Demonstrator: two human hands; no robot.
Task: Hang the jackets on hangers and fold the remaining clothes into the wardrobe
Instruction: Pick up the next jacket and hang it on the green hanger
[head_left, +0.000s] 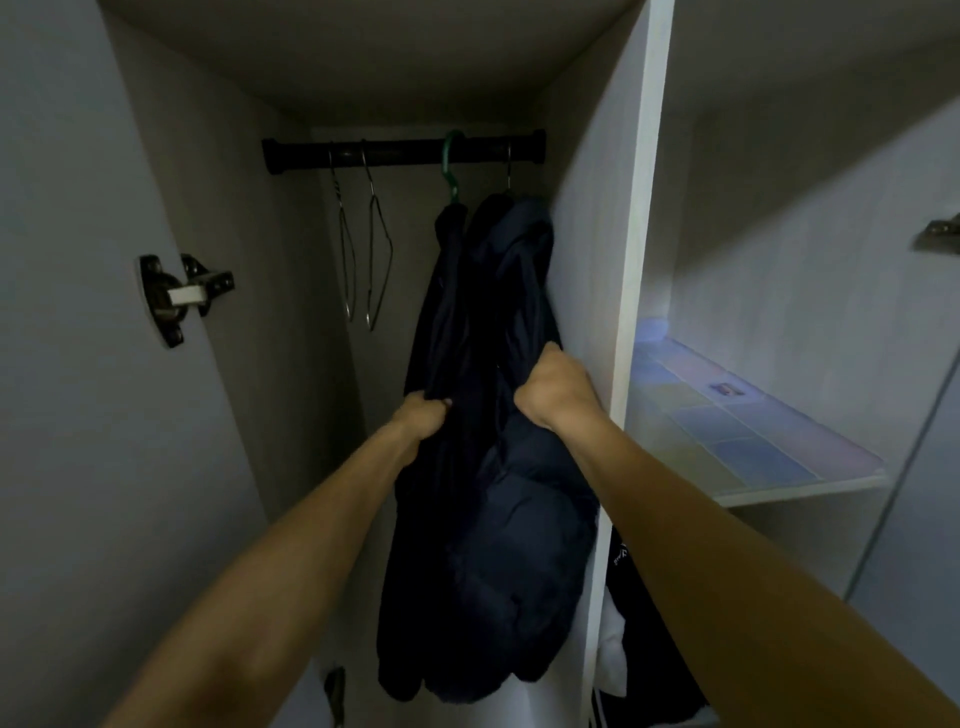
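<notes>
- We stand at an open wardrobe, looking in at a dark rail (402, 149) that runs across the top of the left bay.
- A dark puffy jacket (488, 467) hangs at the rail's right end, against the divider (631, 260); its top seems to hang from a thin metal hook, though the dark cloth hides the hanger itself.
- A second dark jacket (441, 291) hangs just to its left on a green hanger (451, 166), the two touching.
- Two bare wire hangers (363, 249) hang near the rail's left end, well apart from the jackets.
- Risk, as we judge it: a hard downward tug could slip the puffy jacket off its shoulders or unhook the hanger from the rail.
- Risk: cloth could catch between jacket and divider, leaving it bunched.
- Risk: the neighbouring jacket could be dragged along, since they touch.
- Our left hand (418, 421) is clenched around a fold at the jacket's left edge, arm stretched forward and upward.
- Our right hand (553, 387) grips cloth at the jacket's right edge, beside the divider, knuckles up, arm extended.
- The right bay has a shelf (800, 491); dark and white clothes (634, 649) lie beneath it, still to be folded.
</notes>
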